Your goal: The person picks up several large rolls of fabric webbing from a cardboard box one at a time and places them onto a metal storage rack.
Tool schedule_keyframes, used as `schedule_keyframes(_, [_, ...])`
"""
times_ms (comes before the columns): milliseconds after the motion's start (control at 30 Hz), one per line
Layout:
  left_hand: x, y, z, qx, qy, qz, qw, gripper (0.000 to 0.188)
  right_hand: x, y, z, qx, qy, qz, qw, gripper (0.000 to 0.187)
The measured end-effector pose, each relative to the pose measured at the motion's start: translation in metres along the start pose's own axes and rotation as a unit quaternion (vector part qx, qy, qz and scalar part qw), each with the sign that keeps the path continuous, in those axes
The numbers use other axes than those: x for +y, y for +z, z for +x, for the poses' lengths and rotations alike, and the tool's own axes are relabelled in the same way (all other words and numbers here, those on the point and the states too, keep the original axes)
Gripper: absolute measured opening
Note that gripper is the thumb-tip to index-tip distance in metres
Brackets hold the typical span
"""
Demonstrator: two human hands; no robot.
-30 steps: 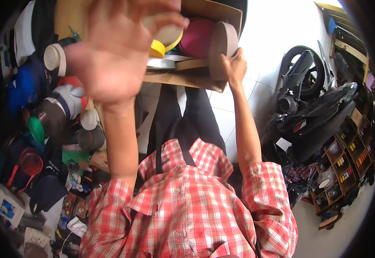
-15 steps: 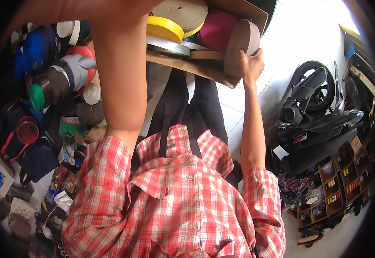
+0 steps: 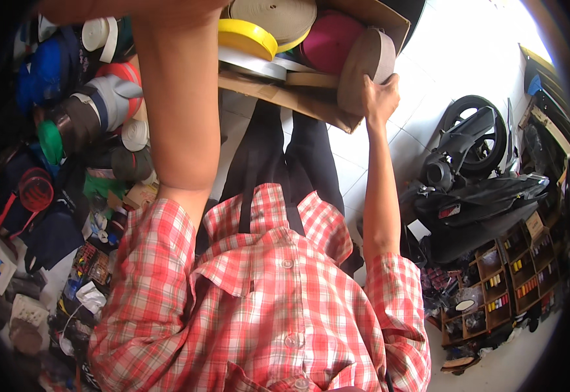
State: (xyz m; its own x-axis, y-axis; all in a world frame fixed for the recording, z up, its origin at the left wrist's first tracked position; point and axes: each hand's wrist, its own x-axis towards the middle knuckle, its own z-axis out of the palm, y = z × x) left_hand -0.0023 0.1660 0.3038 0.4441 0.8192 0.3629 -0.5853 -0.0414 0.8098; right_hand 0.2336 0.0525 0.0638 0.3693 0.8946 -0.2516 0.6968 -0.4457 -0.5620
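Observation:
My right hand (image 3: 381, 98) is closed on the edge of an upright roll of greyish-beige webbing (image 3: 362, 68), at the right end of a cardboard box (image 3: 285, 98). Whether its fingers also grip the box wall is hidden. Inside the box lie a yellow roll (image 3: 246, 38), a white roll (image 3: 252, 64), a magenta roll (image 3: 331, 42), a tan roll (image 3: 314, 80) and a large beige roll (image 3: 273, 19). Raised close to the camera, my left hand (image 3: 102, 8) shows only in part at the top edge, its fingers out of sight.
On the left, piled webbing rolls (image 3: 89, 114), bags and small goods crowd together. A black motorcycle (image 3: 481, 196) stands at the right on the white tiled floor (image 3: 347, 160). Below it is a wooden compartment rack (image 3: 494, 281) with coloured spools.
The view has shifted slightly. My right hand keeps its hold on the beige webbing roll, and my left arm stays raised. Nothing in the box has visibly moved.

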Motion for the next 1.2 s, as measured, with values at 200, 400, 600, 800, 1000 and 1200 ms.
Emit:
schedule_keyframes(200, [-0.039,-0.031,-0.017,0.0,-0.07,0.05,0.996,0.061,0.008,-0.01,-0.016,0.043,0.016,0.039,0.998,0.037])
schedule_keyframes(400, [-0.116,-0.041,-0.112,0.143,-0.282,0.193,0.929,0.065,-0.016,-0.062,-0.048,-0.02,-0.013,0.103,0.994,0.038])
schedule_keyframes(600, [-0.156,-0.04,-0.167,0.279,-0.396,0.05,0.873,0.077,0.007,-0.109,-0.062,-0.195,0.094,0.368,0.904,0.052])
schedule_keyframes(800, [-0.172,-0.046,-0.203,0.3,-0.443,0.159,0.83,0.074,0.012,-0.092,-0.089,-0.278,0.166,0.431,0.842,0.065])
schedule_keyframes(1000, [-0.145,-0.041,-0.237,0.364,-0.453,0.248,0.775,0.058,0.032,-0.045,-0.081,-0.391,0.154,0.254,0.871,0.06])
schedule_keyframes(1200, [-0.125,-0.057,-0.263,0.418,-0.491,0.276,0.712,0.054,0.012,-0.005,-0.047,-0.547,0.075,0.07,0.831,0.064])
